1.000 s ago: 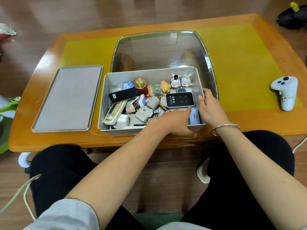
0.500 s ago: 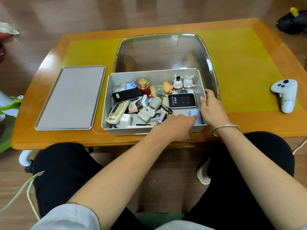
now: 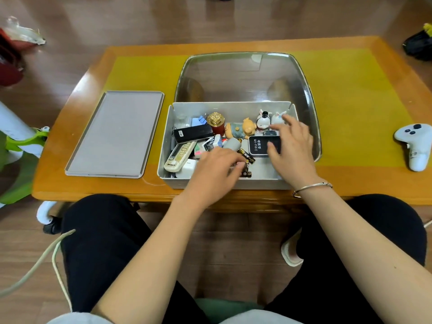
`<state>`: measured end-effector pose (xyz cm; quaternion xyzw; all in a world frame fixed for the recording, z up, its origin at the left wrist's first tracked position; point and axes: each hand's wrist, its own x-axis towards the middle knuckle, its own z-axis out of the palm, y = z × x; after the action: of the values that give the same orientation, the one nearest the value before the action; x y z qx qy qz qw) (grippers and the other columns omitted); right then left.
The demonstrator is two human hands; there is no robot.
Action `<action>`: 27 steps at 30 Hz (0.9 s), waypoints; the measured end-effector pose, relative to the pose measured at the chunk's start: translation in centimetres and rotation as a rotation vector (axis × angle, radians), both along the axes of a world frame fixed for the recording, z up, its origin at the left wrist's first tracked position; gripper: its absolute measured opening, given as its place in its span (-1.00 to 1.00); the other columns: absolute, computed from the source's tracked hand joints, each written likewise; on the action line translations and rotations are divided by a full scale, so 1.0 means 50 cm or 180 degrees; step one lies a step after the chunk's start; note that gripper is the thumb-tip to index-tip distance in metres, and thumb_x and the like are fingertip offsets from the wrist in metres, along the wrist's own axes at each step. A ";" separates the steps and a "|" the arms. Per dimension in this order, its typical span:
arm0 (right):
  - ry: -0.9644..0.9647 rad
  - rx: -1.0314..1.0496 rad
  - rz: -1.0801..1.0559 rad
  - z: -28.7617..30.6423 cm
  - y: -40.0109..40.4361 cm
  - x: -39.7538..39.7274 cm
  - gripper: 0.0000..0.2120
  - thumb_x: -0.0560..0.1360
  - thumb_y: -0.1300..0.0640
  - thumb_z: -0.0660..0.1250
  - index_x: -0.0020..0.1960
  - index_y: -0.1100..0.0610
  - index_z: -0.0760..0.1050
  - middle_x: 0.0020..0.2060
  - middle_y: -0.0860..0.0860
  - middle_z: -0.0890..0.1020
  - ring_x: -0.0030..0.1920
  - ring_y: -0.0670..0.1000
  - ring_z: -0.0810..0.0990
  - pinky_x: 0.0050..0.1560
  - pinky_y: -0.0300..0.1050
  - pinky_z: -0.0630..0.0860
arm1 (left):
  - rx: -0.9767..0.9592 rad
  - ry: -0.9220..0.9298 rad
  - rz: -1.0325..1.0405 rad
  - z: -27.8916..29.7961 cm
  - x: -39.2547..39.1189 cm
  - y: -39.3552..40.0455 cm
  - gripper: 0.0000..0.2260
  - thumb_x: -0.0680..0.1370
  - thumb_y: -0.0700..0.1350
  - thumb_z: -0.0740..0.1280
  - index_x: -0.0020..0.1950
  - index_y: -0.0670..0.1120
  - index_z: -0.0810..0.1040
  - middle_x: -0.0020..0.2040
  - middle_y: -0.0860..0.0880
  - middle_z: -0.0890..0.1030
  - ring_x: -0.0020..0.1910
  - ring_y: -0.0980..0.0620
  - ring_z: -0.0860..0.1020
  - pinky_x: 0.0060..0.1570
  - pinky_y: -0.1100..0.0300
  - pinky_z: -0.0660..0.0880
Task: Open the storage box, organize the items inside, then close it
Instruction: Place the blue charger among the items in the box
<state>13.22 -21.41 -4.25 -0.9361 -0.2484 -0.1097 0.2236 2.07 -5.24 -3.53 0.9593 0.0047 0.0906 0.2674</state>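
Evidently the right hand [image 3: 291, 141] has left the storage box [image 3: 224, 182] wall and now spreads open fingers over the black Wi-Fi device [image 3: 260, 145], the left hand [image 3: 216, 168] resting loosely open among batteries [image 3: 246, 157] — sorting continues, lid [image 3: 114, 134] off beside it.

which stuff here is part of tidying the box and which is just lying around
Part of the job: storage box, its lid, remote, batteries, wifi device, figurines.

Lying about: game controller, glass cover, cable.
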 end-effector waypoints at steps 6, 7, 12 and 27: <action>0.0646 0.0187 0.0747 0.008 0.071 -0.012 -0.71 0.50 0.21 0.29 0.21 0.11 0.47 0.19 0.05 0.49 0.24 0.07 0.39 0.27 -0.08 0.28 | 0.0267 -0.0336 0.1379 0.000 -0.020 0.119 -0.82 0.57 -0.13 0.28 0.13 -0.03 0.59 0.18 0.00 0.56 0.24 -0.03 0.39 0.13 0.12 0.26; 0.0696 0.0214 0.0789 0.014 0.085 -0.009 -0.72 0.50 0.21 0.28 0.21 0.11 0.47 0.16 0.06 0.52 0.23 0.07 0.41 0.24 -0.09 0.30 | 0.0284 -0.0356 0.1556 0.001 -0.020 0.136 -0.81 0.56 -0.14 0.28 0.15 -0.04 0.58 0.22 -0.01 0.54 0.25 -0.04 0.37 0.16 0.08 0.28; 0.0744 0.0012 0.1032 0.044 0.186 0.032 -0.69 0.53 0.27 0.17 0.23 0.11 0.48 0.18 0.05 0.56 0.25 0.09 0.42 0.29 0.01 0.34 | 0.0049 -0.0205 0.1931 -0.003 0.002 0.197 -0.66 0.58 -0.20 0.24 0.37 -0.09 0.39 0.35 -0.13 0.39 0.31 -0.13 0.34 0.23 -0.02 0.35; 0.0865 -0.0560 0.1586 0.061 0.309 0.056 -0.72 0.47 0.19 0.15 -0.06 -0.03 0.61 -0.27 -0.12 0.60 0.06 0.06 0.53 0.20 0.01 0.28 | -0.0603 -0.0251 0.1852 -0.048 0.020 0.207 -0.68 0.68 -0.01 0.01 0.35 -0.08 0.39 0.29 -0.08 0.41 0.23 0.01 0.43 0.08 0.27 0.27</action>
<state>16.04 -5.95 -1.22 -0.8682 -0.4469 0.0968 0.1929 3.07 5.09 -5.91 0.8842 0.2773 0.1997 0.3184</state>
